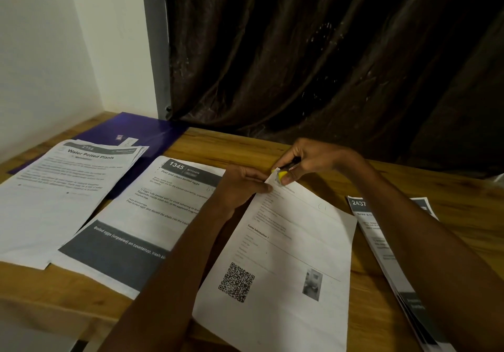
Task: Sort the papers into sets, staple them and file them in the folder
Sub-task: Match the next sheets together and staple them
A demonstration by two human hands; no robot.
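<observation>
Stapling paper set (286, 256) corner: right hand (313, 160) squeezes stapler (283, 173) (yellow)

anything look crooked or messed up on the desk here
Mostly the top corner of the sheet with the QR code: it is bent up where the right hand holds a small yellow stapler on it. The sheet lies slanted across the desk, overlapping the boiled eggs page.
</observation>
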